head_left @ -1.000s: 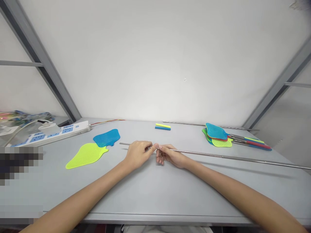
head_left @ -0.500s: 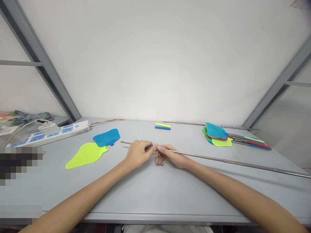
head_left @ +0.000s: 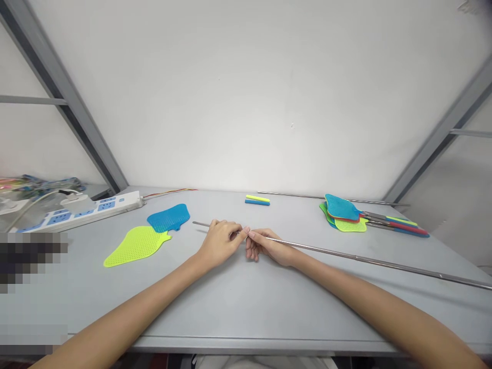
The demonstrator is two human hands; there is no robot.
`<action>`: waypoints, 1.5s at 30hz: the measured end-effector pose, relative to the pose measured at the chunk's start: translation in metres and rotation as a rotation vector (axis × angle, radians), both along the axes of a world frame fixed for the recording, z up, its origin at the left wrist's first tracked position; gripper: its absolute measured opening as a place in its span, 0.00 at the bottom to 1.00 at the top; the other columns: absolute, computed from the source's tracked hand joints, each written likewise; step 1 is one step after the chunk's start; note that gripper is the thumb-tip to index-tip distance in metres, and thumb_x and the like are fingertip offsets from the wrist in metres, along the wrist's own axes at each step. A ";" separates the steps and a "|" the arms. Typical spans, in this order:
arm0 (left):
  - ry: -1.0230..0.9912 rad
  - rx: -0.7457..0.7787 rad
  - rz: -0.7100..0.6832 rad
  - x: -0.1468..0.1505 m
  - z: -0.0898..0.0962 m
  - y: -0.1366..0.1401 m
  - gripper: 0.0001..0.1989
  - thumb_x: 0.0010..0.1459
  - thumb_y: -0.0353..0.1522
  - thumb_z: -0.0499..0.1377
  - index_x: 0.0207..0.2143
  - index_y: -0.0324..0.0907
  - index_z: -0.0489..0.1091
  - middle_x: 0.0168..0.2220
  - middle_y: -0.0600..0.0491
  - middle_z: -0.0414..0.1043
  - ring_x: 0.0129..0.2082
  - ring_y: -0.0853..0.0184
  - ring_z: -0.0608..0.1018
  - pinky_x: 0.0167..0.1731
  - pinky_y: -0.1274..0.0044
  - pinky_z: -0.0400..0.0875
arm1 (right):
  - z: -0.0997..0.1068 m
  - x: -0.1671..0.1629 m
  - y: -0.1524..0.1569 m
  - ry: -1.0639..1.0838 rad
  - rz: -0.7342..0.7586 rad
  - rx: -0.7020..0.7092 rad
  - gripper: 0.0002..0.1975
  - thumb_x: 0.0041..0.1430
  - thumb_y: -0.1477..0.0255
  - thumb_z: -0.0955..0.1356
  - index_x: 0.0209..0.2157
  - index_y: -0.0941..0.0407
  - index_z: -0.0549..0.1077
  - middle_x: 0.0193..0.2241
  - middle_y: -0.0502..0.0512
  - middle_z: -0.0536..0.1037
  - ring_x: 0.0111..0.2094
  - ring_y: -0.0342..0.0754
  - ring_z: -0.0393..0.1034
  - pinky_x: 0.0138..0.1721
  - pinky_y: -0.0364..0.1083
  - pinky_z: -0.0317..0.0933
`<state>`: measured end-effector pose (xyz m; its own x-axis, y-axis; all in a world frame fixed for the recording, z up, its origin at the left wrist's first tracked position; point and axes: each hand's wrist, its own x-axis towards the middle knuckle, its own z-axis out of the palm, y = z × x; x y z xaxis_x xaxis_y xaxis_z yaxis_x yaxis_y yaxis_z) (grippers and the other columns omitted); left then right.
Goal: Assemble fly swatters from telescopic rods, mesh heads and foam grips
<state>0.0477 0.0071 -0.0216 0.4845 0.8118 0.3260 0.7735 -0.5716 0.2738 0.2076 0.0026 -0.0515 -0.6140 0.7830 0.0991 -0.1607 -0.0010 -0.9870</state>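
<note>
A long, thin telescopic metal rod (head_left: 330,251) runs across the view, thicker toward the right edge, where it leaves the picture. My left hand (head_left: 223,240) is closed on its thin part, and the narrow tip sticks out to the left. Close beside it, my right hand (head_left: 271,247) pinches the same rod between thumb and fingers, its lower fingers curled beneath. To the left lie a yellow-green perforated fly swatter head (head_left: 136,247) and a blue one (head_left: 168,218), their edges meeting. Both are without rods.
At the back lie a yellow grip tube and a blue grip tube (head_left: 257,203). Behind them a second metal rod (head_left: 292,195) rests along the wall. Several fly swatters (head_left: 342,208) are stacked at the right. A white power strip (head_left: 96,211) with a plug stands at the left.
The rod has tilted slightly: its left tip is a little higher and its right end lower. Both hands have stayed nearly still.
</note>
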 end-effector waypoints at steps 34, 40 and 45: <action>0.054 -0.035 0.036 -0.002 0.000 0.001 0.22 0.56 0.42 0.38 0.19 0.42 0.63 0.18 0.56 0.65 0.20 0.71 0.66 0.21 0.79 0.48 | -0.002 0.004 0.004 0.072 0.045 -0.086 0.17 0.54 0.63 0.58 0.26 0.62 0.67 0.21 0.55 0.70 0.22 0.40 0.64 0.24 0.41 0.56; 0.012 -0.088 0.027 -0.001 0.002 -0.004 0.19 0.55 0.42 0.40 0.25 0.47 0.67 0.20 0.59 0.68 0.22 0.71 0.68 0.20 0.80 0.49 | 0.002 0.009 0.004 0.049 0.115 -0.079 0.17 0.55 0.64 0.58 0.27 0.63 0.68 0.23 0.56 0.69 0.24 0.41 0.64 0.25 0.41 0.56; 0.014 -0.081 0.003 -0.002 0.005 -0.005 0.18 0.56 0.40 0.40 0.26 0.48 0.67 0.21 0.60 0.69 0.23 0.72 0.69 0.21 0.81 0.50 | 0.002 0.009 0.004 0.061 0.119 -0.081 0.16 0.56 0.65 0.57 0.27 0.63 0.67 0.23 0.56 0.69 0.24 0.41 0.64 0.25 0.42 0.56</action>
<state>0.0460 0.0016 -0.0169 0.4860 0.8368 0.2522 0.7794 -0.5456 0.3082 0.2170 0.0062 -0.0497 -0.6979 0.7119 0.0786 -0.2140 -0.1026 -0.9714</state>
